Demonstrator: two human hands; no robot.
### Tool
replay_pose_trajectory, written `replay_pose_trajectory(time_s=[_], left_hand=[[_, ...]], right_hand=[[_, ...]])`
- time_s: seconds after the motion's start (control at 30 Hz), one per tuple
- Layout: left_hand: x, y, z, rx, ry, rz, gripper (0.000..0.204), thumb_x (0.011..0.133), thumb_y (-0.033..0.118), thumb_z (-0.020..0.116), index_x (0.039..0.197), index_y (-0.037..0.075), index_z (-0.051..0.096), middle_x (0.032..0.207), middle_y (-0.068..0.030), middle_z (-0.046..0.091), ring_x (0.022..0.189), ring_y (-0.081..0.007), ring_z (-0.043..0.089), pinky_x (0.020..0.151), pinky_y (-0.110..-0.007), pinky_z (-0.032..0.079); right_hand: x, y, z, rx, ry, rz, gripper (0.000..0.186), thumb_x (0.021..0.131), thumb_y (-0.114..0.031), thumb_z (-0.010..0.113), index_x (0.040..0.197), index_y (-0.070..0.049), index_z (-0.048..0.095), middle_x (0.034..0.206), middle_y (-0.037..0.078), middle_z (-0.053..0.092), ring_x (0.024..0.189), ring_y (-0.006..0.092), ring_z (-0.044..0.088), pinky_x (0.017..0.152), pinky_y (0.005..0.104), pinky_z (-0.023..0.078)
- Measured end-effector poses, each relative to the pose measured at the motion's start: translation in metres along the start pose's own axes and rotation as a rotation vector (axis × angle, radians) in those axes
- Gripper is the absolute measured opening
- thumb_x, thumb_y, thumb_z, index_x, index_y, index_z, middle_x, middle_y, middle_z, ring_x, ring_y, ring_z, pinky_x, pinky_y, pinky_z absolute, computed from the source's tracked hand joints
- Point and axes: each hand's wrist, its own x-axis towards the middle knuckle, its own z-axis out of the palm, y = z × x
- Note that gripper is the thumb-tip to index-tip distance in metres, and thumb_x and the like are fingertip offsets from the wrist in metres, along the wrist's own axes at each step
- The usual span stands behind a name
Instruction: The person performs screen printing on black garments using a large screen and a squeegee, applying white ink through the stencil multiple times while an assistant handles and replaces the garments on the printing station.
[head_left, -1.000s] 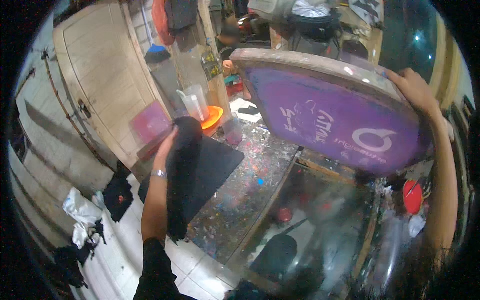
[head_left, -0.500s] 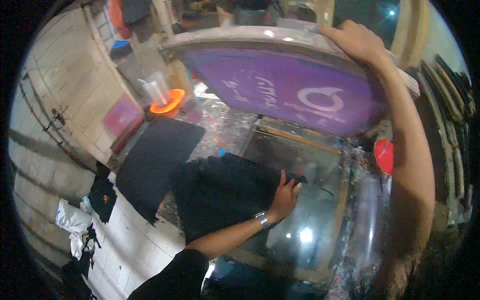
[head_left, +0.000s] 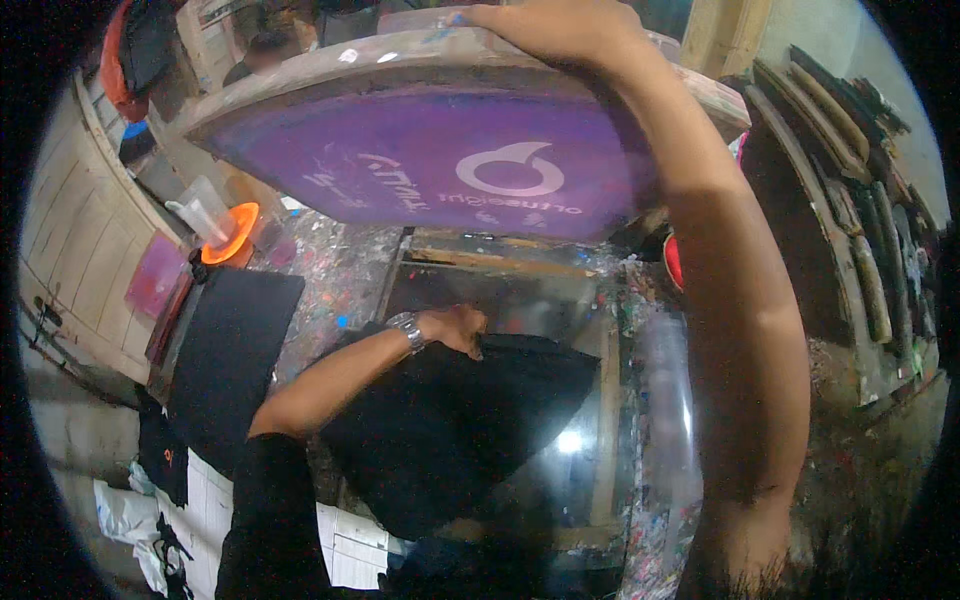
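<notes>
the step in hand looks like placing a limp black cloth piece (head_left: 455,420) over a glass panel with wooden edging (head_left: 525,295). the left hand (head_left: 452,328) has its fingers drawn together on the cloth's far edge; the exact pinch is partly hidden. the cloth lies across the left and middle of the glass, with glass showing beyond it and to its right; how much is lifted i cannot tell.

the right hand (head_left: 575,32) is hooked over the top rim of a purple mesh screen in a worn wooden frame (head_left: 350,165), holding it tilted up, clear of the cloth; the ends of its fingers are out of sight behind the rim. on the paint-spattered bench (head_left: 325,255), to the left, lies a flat black rectangular sheet (head_left: 240,315).

the next move probably calls for drawing the cloth flat and square while the frame is held up.
</notes>
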Motion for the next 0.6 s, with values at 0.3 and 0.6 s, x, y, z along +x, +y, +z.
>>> replay_pose_trajectory(time_s=[0.3, 0.6], left_hand=[[0.036, 0.004, -0.059, -0.039, 0.045, -0.137, 0.047, 0.075, 0.023, 0.068, 0.116, 0.002, 0.06, 0.116, -0.0214, 0.06, 0.103, -0.0384, 0.06, 0.086, -0.045, 0.049], [-0.019, 0.065, -0.042, 0.598, 0.85, -0.094, 0.055, 0.077, 0.008, 0.062, 0.13, 0.006, 0.048, 0.122, -0.0217, 0.051, 0.114, -0.0375, 0.052, 0.097, -0.051, 0.039]], right_hand=[[0.004, 0.003, -0.004, -0.03, -0.005, 0.005, 0.071, 0.083, -0.063, 0.048, 0.108, 0.001, 0.067, 0.116, 0.024, 0.062, 0.11, 0.0384, 0.059, 0.092, 0.0434, 0.046], [0.0, 0.001, 0.001, -0.035, -0.002, -0.016, 0.073, 0.082, -0.065, 0.047, 0.108, 0.0, 0.067, 0.118, 0.024, 0.061, 0.111, 0.0395, 0.058, 0.094, 0.0436, 0.045]])
